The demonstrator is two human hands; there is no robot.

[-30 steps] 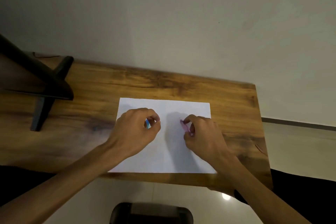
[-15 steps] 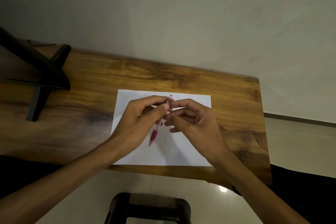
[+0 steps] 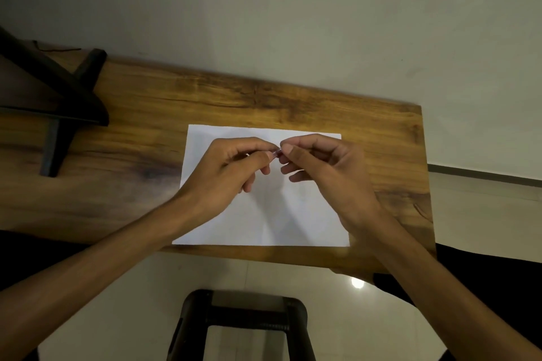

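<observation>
A white sheet of paper (image 3: 264,214) lies flat on the wooden table (image 3: 146,132). Both my hands hover just above its far half, fingertips meeting. My left hand (image 3: 231,173) and my right hand (image 3: 325,167) each pinch, between thumb and forefinger, a small pinkish translucent object (image 3: 278,151). Only a tiny bit of it shows between the fingertips, and the rest is hidden by my fingers. My other fingers are loosely curled below the pinch.
A black stand with angled legs (image 3: 58,102) occupies the table's left end. The table's right edge (image 3: 425,170) lies close to my right wrist. A black stool (image 3: 243,319) stands on the pale floor below the near edge. A plain wall runs behind.
My hands, apart on the paper a second ago, have come together and lifted slightly. The pink piece that hung below my left hand half a second ago is now hidden between the fingertips.
</observation>
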